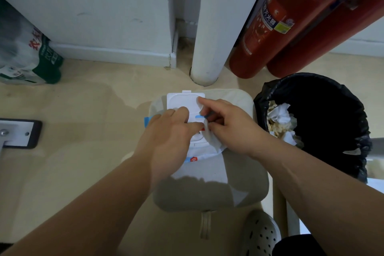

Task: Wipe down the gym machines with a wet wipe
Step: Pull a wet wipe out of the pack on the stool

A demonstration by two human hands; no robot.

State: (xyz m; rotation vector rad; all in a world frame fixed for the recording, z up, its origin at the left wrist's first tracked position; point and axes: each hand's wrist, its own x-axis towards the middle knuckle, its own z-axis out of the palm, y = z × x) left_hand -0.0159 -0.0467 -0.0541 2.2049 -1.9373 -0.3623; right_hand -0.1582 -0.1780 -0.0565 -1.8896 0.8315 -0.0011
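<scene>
Wipe: a white wipe (214, 141) was seen partly drawn out of the opening of the pack, its loose end crumpled below the right hand.
Pack of wipes (194, 157): it was laid flat on a pale seat cushion (207, 189), and most of it was covered by the two hands.
Lid (181, 101): the white lid was flipped open and stood at the far end of the pack.
Left hand (168, 143): it was laid over the pack with the fingers fairly straight and pressed on top; nothing was gripped.
Right hand (232, 129): the wipe was pinched between thumb and curled fingers, while the forefinger was stretched out to the edge of the lid.
Bin (353, 131): a bin lined with a black bag was placed just right of the cushion, with crumpled white paper inside.
Fire extinguishers (291, 16): two red ones were leaned at the wall behind the bin.
Pipe (214, 27): a white upright pipe was set into the floor behind the cushion.
Bottle pack (27, 54): a wrapped pack of bottles was stood on the floor at the far left.
Shoe (261, 235): a pale perforated shoe was seen at the bottom edge.
</scene>
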